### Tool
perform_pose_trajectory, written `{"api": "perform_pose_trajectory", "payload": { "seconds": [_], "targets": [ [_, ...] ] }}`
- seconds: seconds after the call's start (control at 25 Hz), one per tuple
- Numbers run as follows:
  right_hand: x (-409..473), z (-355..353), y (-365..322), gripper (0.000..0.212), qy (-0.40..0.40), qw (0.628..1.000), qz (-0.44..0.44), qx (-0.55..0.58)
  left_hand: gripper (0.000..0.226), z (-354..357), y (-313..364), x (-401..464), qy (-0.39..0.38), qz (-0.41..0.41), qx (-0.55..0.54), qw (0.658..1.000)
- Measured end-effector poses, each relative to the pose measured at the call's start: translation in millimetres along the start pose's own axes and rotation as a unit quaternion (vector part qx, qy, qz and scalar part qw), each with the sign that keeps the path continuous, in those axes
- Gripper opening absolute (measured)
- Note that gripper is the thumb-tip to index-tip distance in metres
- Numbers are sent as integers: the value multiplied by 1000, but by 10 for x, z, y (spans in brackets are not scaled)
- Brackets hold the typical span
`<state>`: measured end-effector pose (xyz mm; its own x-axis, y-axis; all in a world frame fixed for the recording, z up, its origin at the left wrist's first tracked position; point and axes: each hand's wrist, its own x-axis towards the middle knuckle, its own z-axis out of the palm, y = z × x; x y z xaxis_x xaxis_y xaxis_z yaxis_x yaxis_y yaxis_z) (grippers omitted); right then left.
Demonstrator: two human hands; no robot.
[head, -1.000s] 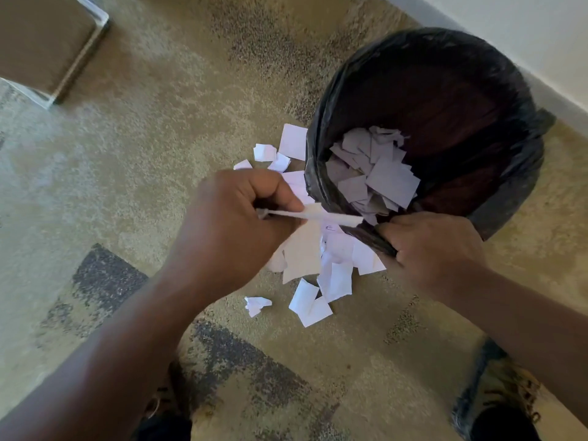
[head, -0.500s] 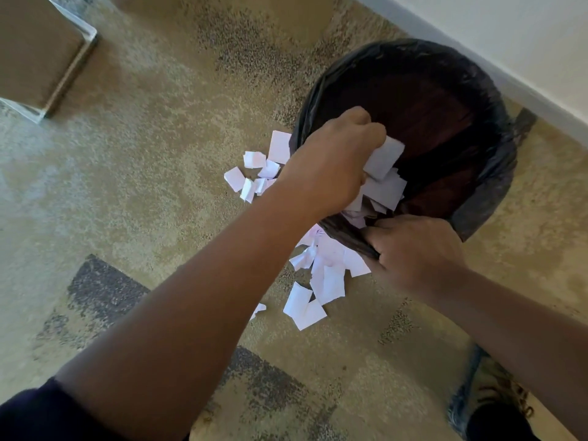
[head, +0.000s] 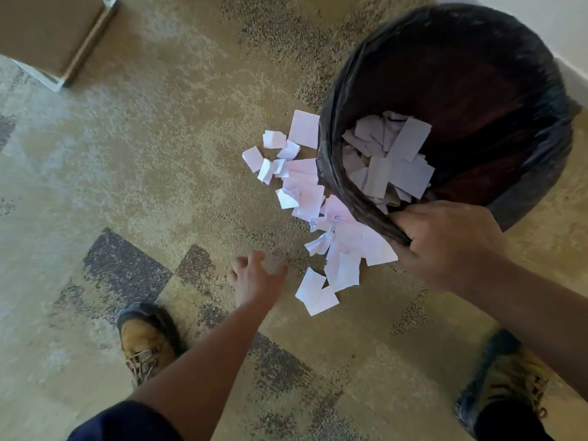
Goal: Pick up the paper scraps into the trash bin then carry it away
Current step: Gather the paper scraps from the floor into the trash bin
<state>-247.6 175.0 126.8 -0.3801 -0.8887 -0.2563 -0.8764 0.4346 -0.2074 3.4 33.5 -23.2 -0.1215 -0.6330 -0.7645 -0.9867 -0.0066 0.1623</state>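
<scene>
We have one view only, from the head camera, so no second view shares the scene. It looks steeply down and slightly forward onto the carpet (head: pixel 165 160), wide-angle, with bending toward the frame edges. It sits close above both forearms; our own shoes (head: pixel 146 345) show at the bottom edge, a wall base (head: pixel 572 78) at the top right corner.

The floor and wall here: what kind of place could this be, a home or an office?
Probably an office or similar indoor room, though I cannot be sure. The floor is patterned carpet, a pale wall with a baseboard runs behind, and a trash bin lined with a black bag stands beside it.
</scene>
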Motion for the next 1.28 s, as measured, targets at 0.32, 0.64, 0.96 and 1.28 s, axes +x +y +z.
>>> {"api": "perform_pose_trajectory", "payload": {
  "seconds": [0.32, 0.64, 0.96, 1.28],
  "targets": [
    [23, -37, -53, 31, 15, 1000, 10, 15, 29, 533, -267, -51, -15, -51, -94, 994],
    [26, -32, -52, 29, 13, 1000, 19, 4, 65, 742, -17, -159, -108, 223, 123, 961],
    [27, -35, -45, 26, -4, 1000, 14, 4, 78, 899, 78, -96, -75, 291, 292, 908],
    [19, -32, -30, 25, -12, 1000, 7, -9, 31, 737, 46, 47, -158, 366, 185, 898]
  ]
}}
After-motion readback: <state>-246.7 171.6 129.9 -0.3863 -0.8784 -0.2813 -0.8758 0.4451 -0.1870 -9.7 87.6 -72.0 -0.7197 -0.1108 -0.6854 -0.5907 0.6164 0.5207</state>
